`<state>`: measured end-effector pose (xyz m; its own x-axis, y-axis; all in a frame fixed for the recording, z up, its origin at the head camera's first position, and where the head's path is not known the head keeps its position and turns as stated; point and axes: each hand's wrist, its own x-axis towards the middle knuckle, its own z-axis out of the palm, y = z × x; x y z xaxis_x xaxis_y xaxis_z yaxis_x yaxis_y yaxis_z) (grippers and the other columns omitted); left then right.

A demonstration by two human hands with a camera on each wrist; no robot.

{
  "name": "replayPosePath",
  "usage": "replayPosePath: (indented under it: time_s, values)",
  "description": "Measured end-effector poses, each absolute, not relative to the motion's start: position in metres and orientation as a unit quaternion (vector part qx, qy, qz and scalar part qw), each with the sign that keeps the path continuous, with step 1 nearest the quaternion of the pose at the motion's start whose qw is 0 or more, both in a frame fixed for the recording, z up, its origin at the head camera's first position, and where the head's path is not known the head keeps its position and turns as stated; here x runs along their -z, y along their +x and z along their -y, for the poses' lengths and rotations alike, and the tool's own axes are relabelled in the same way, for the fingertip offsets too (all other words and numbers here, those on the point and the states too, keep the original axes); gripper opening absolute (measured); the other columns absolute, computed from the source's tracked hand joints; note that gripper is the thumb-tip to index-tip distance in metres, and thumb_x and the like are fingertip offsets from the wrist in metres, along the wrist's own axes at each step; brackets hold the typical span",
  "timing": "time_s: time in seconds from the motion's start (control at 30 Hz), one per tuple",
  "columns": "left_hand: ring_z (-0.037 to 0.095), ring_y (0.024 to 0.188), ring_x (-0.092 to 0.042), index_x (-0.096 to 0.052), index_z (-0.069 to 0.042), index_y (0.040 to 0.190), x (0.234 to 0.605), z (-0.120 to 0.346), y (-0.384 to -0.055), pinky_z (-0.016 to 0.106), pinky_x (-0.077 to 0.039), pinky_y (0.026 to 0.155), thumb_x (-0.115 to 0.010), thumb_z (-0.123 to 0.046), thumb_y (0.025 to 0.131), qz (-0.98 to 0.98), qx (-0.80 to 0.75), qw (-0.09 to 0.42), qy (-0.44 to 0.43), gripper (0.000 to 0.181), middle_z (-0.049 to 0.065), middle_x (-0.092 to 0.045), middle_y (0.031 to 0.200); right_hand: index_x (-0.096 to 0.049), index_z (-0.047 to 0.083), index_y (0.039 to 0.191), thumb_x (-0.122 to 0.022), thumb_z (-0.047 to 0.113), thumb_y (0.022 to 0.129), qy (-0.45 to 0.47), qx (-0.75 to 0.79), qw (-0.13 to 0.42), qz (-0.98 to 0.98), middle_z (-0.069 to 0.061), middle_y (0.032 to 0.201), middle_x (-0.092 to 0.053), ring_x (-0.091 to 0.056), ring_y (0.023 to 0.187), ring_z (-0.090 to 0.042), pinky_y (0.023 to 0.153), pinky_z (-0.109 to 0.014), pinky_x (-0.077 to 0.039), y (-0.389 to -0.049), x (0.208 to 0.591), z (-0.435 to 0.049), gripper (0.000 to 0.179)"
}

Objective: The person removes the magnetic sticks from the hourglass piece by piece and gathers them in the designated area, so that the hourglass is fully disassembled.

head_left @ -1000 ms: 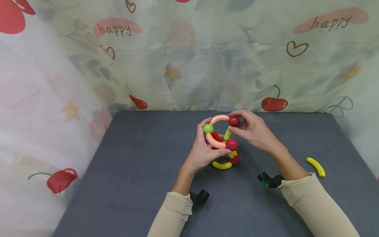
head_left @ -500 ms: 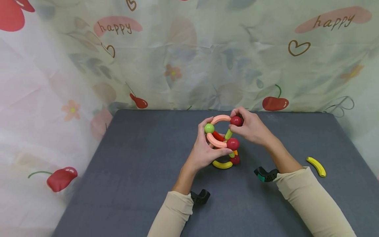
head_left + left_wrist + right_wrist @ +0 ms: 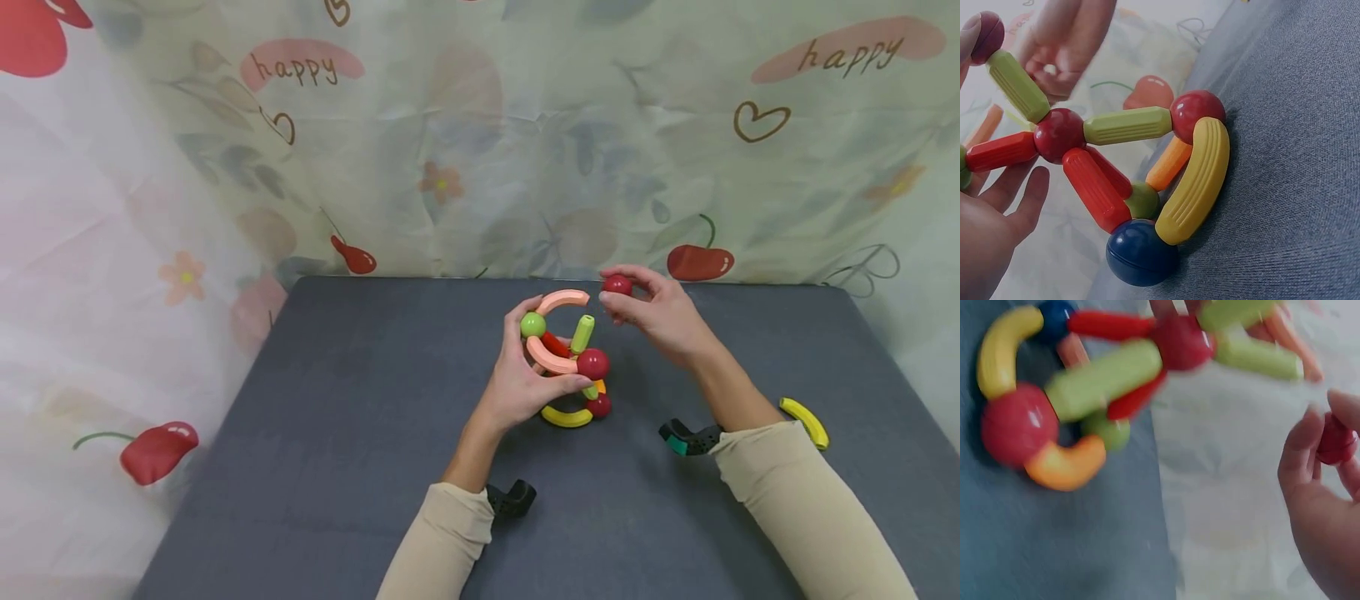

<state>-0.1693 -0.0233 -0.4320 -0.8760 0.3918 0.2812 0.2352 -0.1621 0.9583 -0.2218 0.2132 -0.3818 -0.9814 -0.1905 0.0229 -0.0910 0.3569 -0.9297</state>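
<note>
A build of coloured sticks and balls stands on the table, with a yellow curved stick (image 3: 567,417) and a blue ball (image 3: 1141,253) at its base. My left hand (image 3: 513,396) holds its upper part, fingers by a green ball (image 3: 533,324) and thumb at a dark red ball (image 3: 593,364). Between thumb and fingers, my right hand (image 3: 667,321) pinches another dark red ball (image 3: 617,285), clear of the build. Left of that ball, a pink curved stick (image 3: 566,298) and a light green stick (image 3: 582,333) end free. The left palm hides some of the build.
A loose yellow curved stick (image 3: 806,422) lies at the right, partly behind the right sleeve (image 3: 795,492). The dark grey tabletop (image 3: 360,417) ends at a printed cloth (image 3: 480,167) hanging behind and at the left.
The right hand has drawn its dark red ball off the pink and light green stick ends, up and to the right. My left hand and the build have hardly moved.
</note>
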Motion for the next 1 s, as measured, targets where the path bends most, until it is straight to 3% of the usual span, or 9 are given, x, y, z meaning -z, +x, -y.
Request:
replayPosePath:
  time_s: [0.1,0.23,0.37,0.5,0.67,0.77,0.87,1.0]
  values:
    - [0.019,0.104,-0.067,-0.018,-0.037,0.154,0.433,0.023,-0.169,0.034,-0.058,0.098,-0.086,-0.016,0.083,-0.644,-0.724,0.055,0.239,0.101,0.02,-0.059,0.119,-0.053,0.012,0.146,-0.07,0.033,0.098,-0.066,0.47,0.001,-0.88,-0.012,0.124,-0.06,-0.063,0.092,-0.025,0.076,-0.026,-0.055,-0.24,0.394,-0.228,0.055]
    - [0.018,0.106,-0.068,-0.018,-0.036,0.154,0.434,0.022,-0.169,0.034,-0.059,0.096,-0.086,-0.016,0.082,-0.639,-0.729,0.059,0.238,0.101,0.019,-0.059,0.122,-0.05,0.003,0.145,-0.07,0.028,0.097,-0.025,0.353,-0.022,-0.935,-0.024,0.132,-0.058,-0.062,0.095,-0.034,0.078,-0.038,-0.053,-0.261,0.424,-0.25,0.057]
    - [0.019,0.106,-0.068,-0.018,-0.036,0.154,0.435,0.02,-0.168,0.034,-0.06,0.095,-0.087,-0.016,0.082,-0.631,-0.736,0.063,0.238,0.102,0.019,-0.061,0.123,-0.053,-0.002,0.137,-0.07,0.022,0.097,-0.001,0.318,-0.016,-0.948,-0.028,0.128,-0.059,-0.059,0.107,-0.041,0.091,-0.055,-0.05,-0.27,0.454,-0.268,0.049]
    - [0.019,0.107,-0.067,-0.018,-0.039,0.153,0.436,0.019,-0.167,0.032,-0.058,0.097,-0.088,-0.021,0.081,-0.638,-0.73,0.058,0.236,0.102,0.02,-0.059,0.121,-0.051,-0.005,0.14,-0.07,0.021,0.097,-0.006,0.315,-0.018,-0.949,-0.03,0.134,-0.055,-0.051,0.12,-0.045,0.105,-0.062,-0.042,-0.273,0.466,-0.277,0.053]
    - [0.018,0.106,-0.067,-0.017,-0.038,0.154,0.435,0.019,-0.168,0.032,-0.058,0.097,-0.087,-0.022,0.081,-0.639,-0.728,0.058,0.243,0.102,0.022,-0.059,0.121,-0.044,-0.004,0.147,-0.066,0.026,0.1,-0.033,0.323,-0.051,-0.945,-0.03,0.139,-0.048,-0.055,0.117,-0.046,0.103,-0.062,-0.045,-0.265,0.44,-0.265,0.06]
    - [0.018,0.104,-0.068,-0.017,-0.036,0.154,0.435,0.021,-0.169,0.032,-0.059,0.095,-0.086,-0.017,0.082,-0.631,-0.733,0.059,0.249,0.102,0.024,-0.059,0.121,-0.047,0.003,0.147,-0.058,0.035,0.104,-0.064,0.359,-0.054,-0.929,-0.023,0.137,-0.052,-0.06,0.11,-0.04,0.094,-0.057,-0.052,-0.251,0.407,-0.244,0.055]
    - [0.022,0.106,-0.068,-0.016,-0.033,0.155,0.435,0.023,-0.17,0.033,-0.059,0.095,-0.085,-0.014,0.082,-0.625,-0.737,0.062,0.252,0.102,0.025,-0.059,0.124,-0.053,0.012,0.145,-0.055,0.042,0.105,-0.117,0.395,-0.031,-0.91,-0.014,0.137,-0.059,-0.06,0.113,-0.031,0.093,-0.048,-0.051,-0.235,0.376,-0.219,0.05]
    - [0.031,0.112,-0.065,-0.016,-0.032,0.155,0.435,0.023,-0.171,0.032,-0.059,0.095,-0.086,-0.019,0.082,-0.627,-0.734,0.058,0.255,0.102,0.026,-0.06,0.123,-0.06,0.013,0.14,-0.064,0.032,0.102,-0.23,0.375,-0.018,-0.898,-0.009,0.131,-0.064,-0.057,0.115,-0.026,0.09,-0.041,-0.049,-0.222,0.353,-0.196,0.044]
